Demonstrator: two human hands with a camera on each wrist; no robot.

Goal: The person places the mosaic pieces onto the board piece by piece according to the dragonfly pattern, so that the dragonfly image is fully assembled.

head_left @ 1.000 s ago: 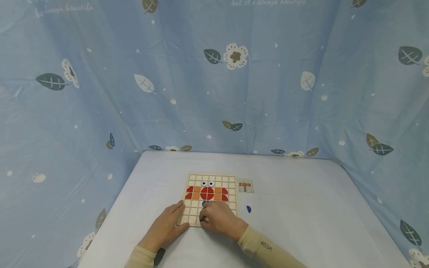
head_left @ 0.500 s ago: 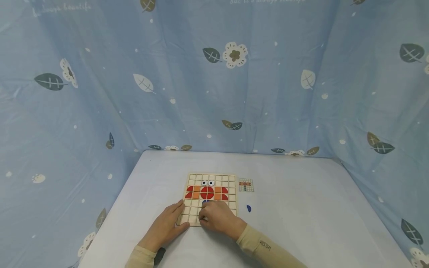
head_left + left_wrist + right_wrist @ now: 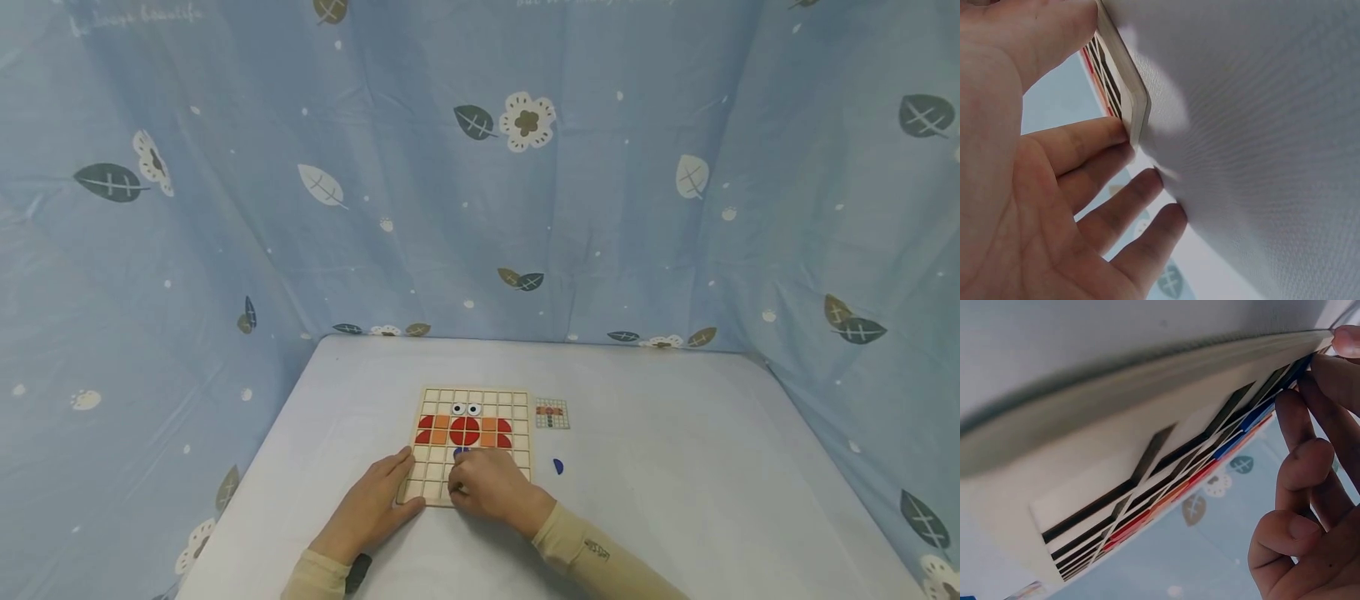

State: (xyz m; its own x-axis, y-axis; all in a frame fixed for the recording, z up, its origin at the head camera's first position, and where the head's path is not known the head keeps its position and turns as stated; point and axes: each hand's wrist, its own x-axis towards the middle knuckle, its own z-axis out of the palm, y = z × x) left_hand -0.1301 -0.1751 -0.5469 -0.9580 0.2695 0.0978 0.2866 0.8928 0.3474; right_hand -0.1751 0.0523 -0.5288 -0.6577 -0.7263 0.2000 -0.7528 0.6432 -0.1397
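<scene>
A wooden grid board (image 3: 468, 397) lies on the table, bearing red curved pieces (image 3: 464, 431), orange squares (image 3: 489, 432) and two eye pieces (image 3: 473, 409). My left hand (image 3: 369, 508) rests at the board's near left corner, fingers along its left side and thumb at the front edge. My right hand (image 3: 491, 487) is bent over the lower middle of the grid. In the right wrist view its thumb and forefinger close around a blue piece (image 3: 1297, 367) by the near rim, largely hidden. Another blue piece (image 3: 461, 452) shows just beneath the red circle.
A small pattern card (image 3: 552, 413) lies right of the board. Below it is a loose blue half-circle piece (image 3: 558, 467). The white table (image 3: 660, 467) is enclosed by blue patterned cloth (image 3: 420, 208) at the back and sides.
Both hands stay nearly in place. The right fingertips shift only slightly over the near part of the grid. The view tilts a little.
</scene>
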